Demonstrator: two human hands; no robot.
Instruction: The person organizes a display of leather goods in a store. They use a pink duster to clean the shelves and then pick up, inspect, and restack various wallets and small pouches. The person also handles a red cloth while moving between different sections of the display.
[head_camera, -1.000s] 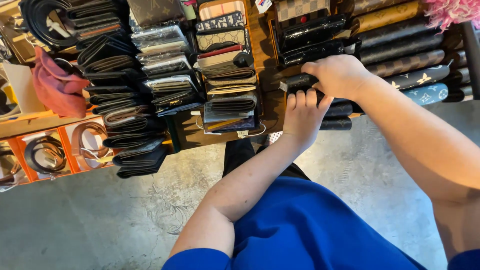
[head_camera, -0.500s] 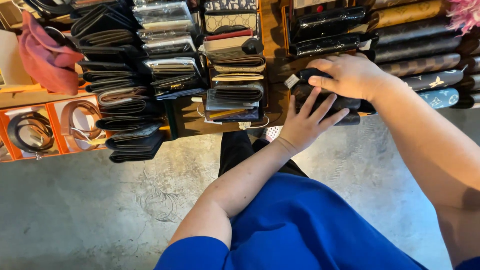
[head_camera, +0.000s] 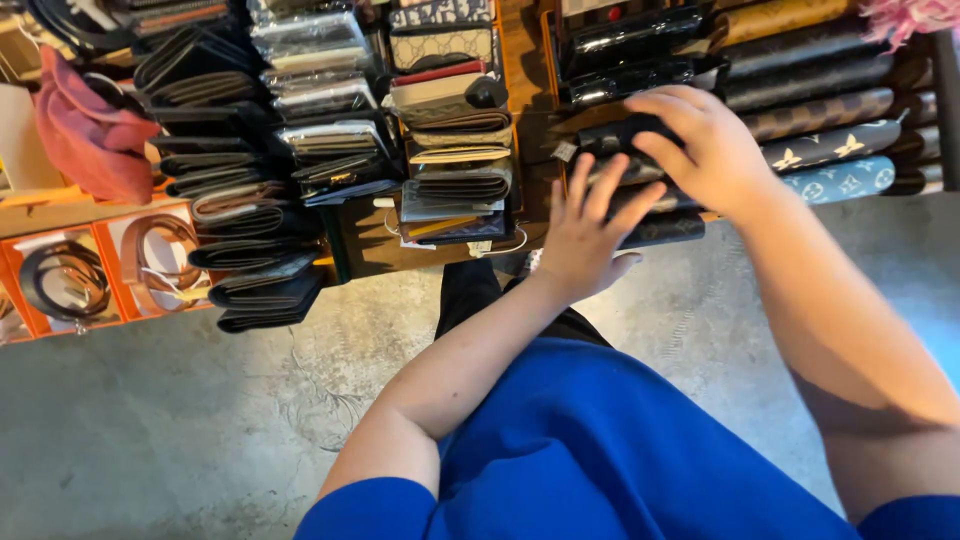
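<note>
My right hand (head_camera: 700, 145) rests curled over a black wallet (head_camera: 620, 135) in a row of long wallets on a wooden display shelf (head_camera: 530, 70). My left hand (head_camera: 585, 235) lies just below it with fingers spread, its fingertips touching the dark wallets (head_camera: 665, 230) at the front of the same row. Part of the black wallet is hidden under my right palm, so the grip itself is hard to make out.
Stacks of folded black and patterned wallets (head_camera: 270, 170) fill the shelf to the left. Orange boxes with coiled belts (head_camera: 65, 280) sit at far left, beside a red pouch (head_camera: 90, 135). Patterned long wallets (head_camera: 830, 130) run to the right. Grey concrete floor (head_camera: 150, 440) lies below.
My view has shifted slightly. My right hand has stayed on the black wallet while my left hand slid up under it and spread its fingers against the wallets.
</note>
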